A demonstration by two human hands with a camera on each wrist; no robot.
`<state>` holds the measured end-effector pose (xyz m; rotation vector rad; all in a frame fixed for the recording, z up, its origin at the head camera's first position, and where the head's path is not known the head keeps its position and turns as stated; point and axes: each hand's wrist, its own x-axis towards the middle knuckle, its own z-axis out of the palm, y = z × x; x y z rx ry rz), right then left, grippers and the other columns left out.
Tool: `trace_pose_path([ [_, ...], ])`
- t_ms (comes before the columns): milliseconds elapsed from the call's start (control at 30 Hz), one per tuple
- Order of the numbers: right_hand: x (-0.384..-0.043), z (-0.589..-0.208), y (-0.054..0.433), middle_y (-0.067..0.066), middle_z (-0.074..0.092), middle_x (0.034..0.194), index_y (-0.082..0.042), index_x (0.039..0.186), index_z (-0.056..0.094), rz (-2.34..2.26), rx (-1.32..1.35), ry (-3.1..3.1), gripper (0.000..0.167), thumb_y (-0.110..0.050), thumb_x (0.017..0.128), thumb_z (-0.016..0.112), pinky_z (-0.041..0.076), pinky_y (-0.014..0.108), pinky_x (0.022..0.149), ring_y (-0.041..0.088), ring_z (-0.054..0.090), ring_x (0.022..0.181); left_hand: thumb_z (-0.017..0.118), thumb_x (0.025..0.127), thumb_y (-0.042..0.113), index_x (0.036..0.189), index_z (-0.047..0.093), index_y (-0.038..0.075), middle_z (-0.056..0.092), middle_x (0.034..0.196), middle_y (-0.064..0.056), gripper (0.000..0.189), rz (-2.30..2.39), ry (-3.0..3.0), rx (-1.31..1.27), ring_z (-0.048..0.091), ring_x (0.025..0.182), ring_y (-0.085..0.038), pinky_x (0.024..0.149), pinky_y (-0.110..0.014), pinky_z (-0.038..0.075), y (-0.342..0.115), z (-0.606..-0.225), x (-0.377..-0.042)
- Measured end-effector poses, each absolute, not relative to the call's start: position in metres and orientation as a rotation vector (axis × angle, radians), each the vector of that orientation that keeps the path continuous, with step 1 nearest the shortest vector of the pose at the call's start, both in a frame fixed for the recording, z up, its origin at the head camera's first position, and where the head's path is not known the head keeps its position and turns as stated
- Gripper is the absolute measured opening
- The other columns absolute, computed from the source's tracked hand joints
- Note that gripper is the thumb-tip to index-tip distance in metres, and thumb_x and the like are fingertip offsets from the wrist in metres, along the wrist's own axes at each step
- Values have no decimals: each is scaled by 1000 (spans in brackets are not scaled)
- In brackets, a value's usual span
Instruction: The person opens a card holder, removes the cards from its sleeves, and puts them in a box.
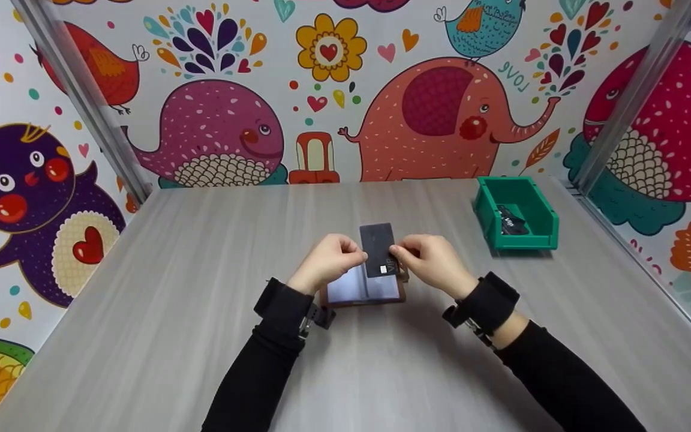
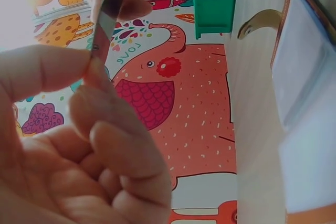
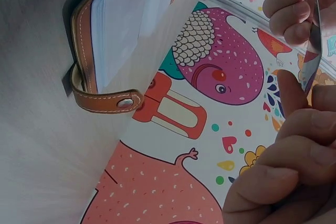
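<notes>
"Two hands, one card. Where exactly is it?"

"The black card [image 1: 376, 243] is up in the air, held between them, above the open card holder [image 1: 348, 289] and apart from it. From the head view it covers part of the upper pages."

"And the fingers?"

"On the left hand [image 1: 332, 261], thumb and forefinger are pinched together on the card's left edge, with the other fingers curled in towards the palm. The right hand [image 1: 432, 263] has its thumb and fingers clamped on the opposite edge, lower down."

"Any markings on the card?"

"A pale chip [image 1: 383, 269] near the bottom end, and letters beside it, partly hidden at the right fingers."

"How is the holder lying?"

"Open on the bench [image 1: 171, 288], whitish sleeves facing up, brown stitched cover showing round the rim. Its strap [image 3: 105, 102] is unfastened and curves out from the side, with a metal snap [image 3: 125, 103] near the tip."

"What else is out?"

"A green bin [image 1: 525, 242] towards the back right of the bench, with black cards [image 1: 510, 221] inside; one reads 'Vip'. Behind it all, a wall panel [image 1: 321, 162] printed with cartoon animals."
</notes>
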<state>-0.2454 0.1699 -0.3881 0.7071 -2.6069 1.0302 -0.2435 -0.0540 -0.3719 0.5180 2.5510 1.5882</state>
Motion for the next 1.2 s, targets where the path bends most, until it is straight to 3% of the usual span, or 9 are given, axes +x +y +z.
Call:
trace_pose_path([
  [633, -247, -391, 174, -6, 41, 61, -9, 71, 59, 1195, 655, -2637, 28, -16, 97, 64, 30, 26, 52, 11, 38, 56, 69, 87, 14, 76, 67, 6, 49, 67, 5, 13, 1519, 2671, 512, 43, 61, -12, 57, -26, 35, -49, -379, -242],
  [933, -254, -390, 195, -4, 45, 64, -7, 73, 61, 1241, 601, -2591, 25, -15, 97, 65, 32, 27, 55, 13, 41, 59, 72, 83, 19, 80, 73, 7, 66, 75, 1, 13, 1273, 2972, 402, 52, 63, -12, 61, -29, 44, -60, -388, -249],
  [1033, -256, -389, 205, -3, 47, 65, -6, 76, 63, 1245, 552, -2597, 23, -16, 97, 65, 33, 28, 56, 16, 42, 61, 74, 83, 22, 72, 70, 9, 64, 72, 1, 17, 1131, 3079, 320, 52, 62, -13, 60, -30, 44, -65, -393, -250],
  [1200, -260, -388, 221, -2, 50, 67, -5, 80, 66, 1229, 466, -2600, 21, -17, 97, 65, 34, 28, 56, 17, 44, 62, 73, 82, 22, 52, 47, 17, 41, 54, 8, 41, 918, 3147, 155, 38, 53, -13, 48, -28, 29, -73, -403, -253],
])
